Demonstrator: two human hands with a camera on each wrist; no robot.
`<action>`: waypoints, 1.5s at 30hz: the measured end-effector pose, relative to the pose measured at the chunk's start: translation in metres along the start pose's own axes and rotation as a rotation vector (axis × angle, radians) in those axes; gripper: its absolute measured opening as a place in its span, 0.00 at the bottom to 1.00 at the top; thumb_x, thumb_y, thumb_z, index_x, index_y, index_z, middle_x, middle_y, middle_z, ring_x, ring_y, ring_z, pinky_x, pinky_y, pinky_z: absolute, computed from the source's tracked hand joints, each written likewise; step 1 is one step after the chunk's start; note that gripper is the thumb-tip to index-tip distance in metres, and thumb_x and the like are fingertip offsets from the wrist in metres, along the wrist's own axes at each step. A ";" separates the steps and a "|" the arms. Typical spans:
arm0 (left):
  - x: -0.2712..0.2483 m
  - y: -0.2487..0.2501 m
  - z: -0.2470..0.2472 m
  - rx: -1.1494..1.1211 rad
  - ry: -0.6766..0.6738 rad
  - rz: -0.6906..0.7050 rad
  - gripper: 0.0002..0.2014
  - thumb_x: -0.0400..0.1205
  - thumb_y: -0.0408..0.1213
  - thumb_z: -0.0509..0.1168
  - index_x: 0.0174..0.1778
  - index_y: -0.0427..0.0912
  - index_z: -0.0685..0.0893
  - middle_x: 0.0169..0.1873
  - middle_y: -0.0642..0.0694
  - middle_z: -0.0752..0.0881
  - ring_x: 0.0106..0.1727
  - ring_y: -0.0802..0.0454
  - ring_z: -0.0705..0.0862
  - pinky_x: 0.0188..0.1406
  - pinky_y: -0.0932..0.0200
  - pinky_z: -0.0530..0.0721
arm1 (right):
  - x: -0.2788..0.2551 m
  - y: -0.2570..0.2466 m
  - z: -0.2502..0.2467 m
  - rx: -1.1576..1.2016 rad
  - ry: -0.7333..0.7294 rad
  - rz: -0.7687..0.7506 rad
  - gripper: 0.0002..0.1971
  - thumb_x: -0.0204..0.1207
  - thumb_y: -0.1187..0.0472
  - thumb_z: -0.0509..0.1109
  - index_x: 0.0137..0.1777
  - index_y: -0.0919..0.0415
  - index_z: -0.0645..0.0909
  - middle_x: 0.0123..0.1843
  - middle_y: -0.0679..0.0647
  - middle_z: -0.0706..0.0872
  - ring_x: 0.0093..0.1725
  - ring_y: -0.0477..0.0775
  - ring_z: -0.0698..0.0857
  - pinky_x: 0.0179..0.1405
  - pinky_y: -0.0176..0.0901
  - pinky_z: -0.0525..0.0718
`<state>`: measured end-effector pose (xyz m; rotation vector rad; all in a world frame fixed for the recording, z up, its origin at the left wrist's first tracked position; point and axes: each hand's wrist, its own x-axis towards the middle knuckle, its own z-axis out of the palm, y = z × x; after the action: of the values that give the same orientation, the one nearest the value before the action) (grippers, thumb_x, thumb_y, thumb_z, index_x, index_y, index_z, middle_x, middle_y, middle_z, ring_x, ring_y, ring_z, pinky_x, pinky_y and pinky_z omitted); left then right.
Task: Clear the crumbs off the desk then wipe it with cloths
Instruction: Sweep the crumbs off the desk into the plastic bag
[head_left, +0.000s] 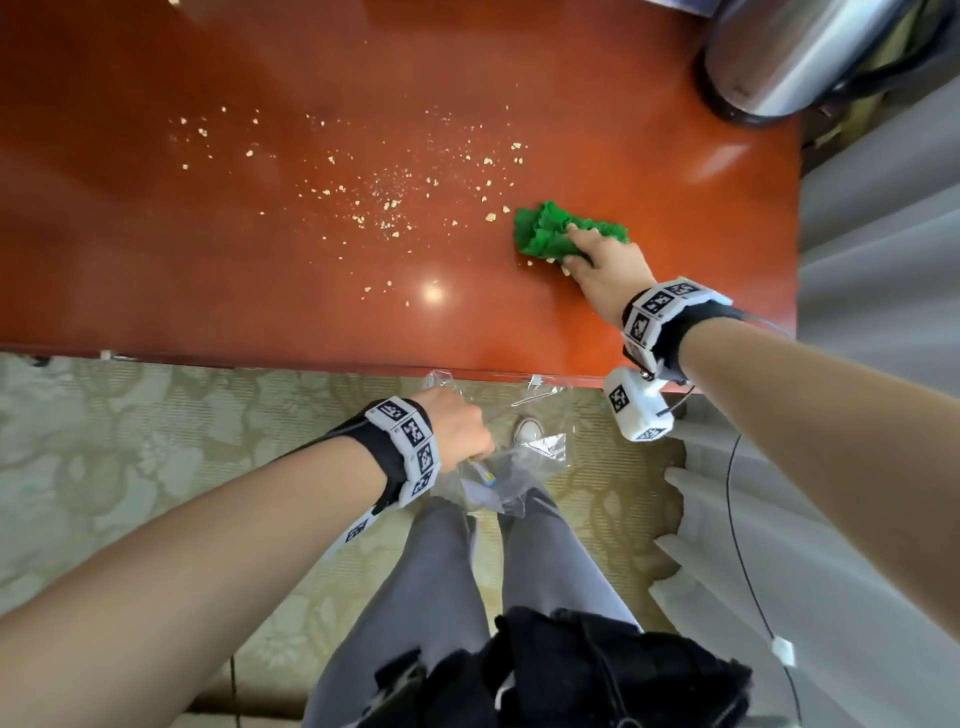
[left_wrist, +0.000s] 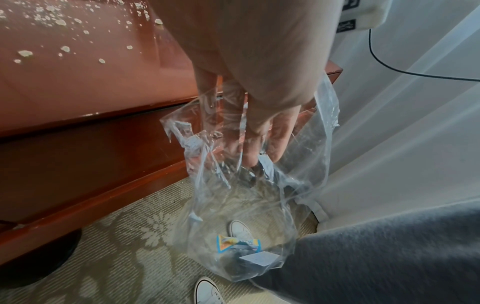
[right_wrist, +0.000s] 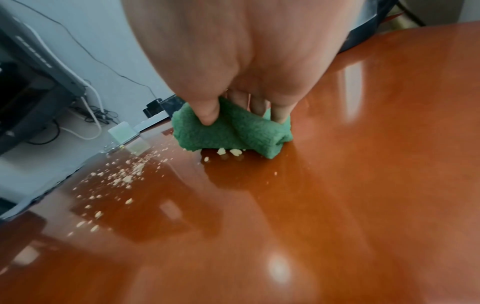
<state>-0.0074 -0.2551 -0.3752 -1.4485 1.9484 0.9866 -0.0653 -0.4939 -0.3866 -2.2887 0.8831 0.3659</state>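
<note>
My right hand (head_left: 597, 254) grips a bunched green cloth (head_left: 550, 231) and presses it onto the glossy red-brown desk (head_left: 260, 291), right of centre. In the right wrist view the thumb and fingers (right_wrist: 207, 115) curl over the cloth (right_wrist: 233, 133), with a few crumbs (right_wrist: 235, 151) at its near edge. Pale crumbs (head_left: 384, 200) lie scattered across the middle of the desk, left of the cloth. My left hand (head_left: 460, 426) holds a clear plastic bag (left_wrist: 241, 205) open just below the desk's front edge. The bag holds a small wrapper (left_wrist: 237, 243).
A shiny metal kettle (head_left: 789, 57) stands at the desk's far right corner. White curtains (head_left: 883, 364) hang along the right side, with a thin black cable (head_left: 737, 545). Patterned carpet (head_left: 130, 467) lies below, with my grey trouser legs (head_left: 447, 571) and white shoes (left_wrist: 240, 229).
</note>
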 end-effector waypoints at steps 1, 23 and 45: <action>0.000 0.001 0.000 0.008 0.002 0.000 0.15 0.82 0.26 0.61 0.60 0.45 0.85 0.46 0.46 0.88 0.43 0.45 0.86 0.45 0.50 0.87 | -0.006 -0.001 0.004 0.001 -0.019 -0.007 0.22 0.88 0.57 0.58 0.81 0.56 0.69 0.84 0.57 0.66 0.81 0.63 0.68 0.77 0.44 0.64; 0.004 0.004 -0.010 0.097 0.011 -0.013 0.16 0.84 0.26 0.60 0.62 0.47 0.84 0.52 0.46 0.87 0.48 0.44 0.86 0.43 0.51 0.84 | -0.098 -0.023 0.021 0.156 -0.215 0.029 0.07 0.88 0.59 0.58 0.48 0.57 0.73 0.33 0.49 0.76 0.37 0.55 0.77 0.25 0.38 0.67; -0.007 -0.015 0.013 -0.034 0.006 -0.056 0.20 0.80 0.24 0.61 0.62 0.49 0.84 0.45 0.46 0.89 0.46 0.43 0.87 0.56 0.43 0.85 | 0.105 -0.065 -0.085 0.152 0.439 0.186 0.18 0.86 0.60 0.55 0.73 0.60 0.75 0.70 0.62 0.81 0.70 0.65 0.77 0.62 0.48 0.74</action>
<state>0.0090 -0.2436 -0.3815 -1.5185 1.8936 0.9961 0.0580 -0.5661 -0.3408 -2.1844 1.2981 -0.1322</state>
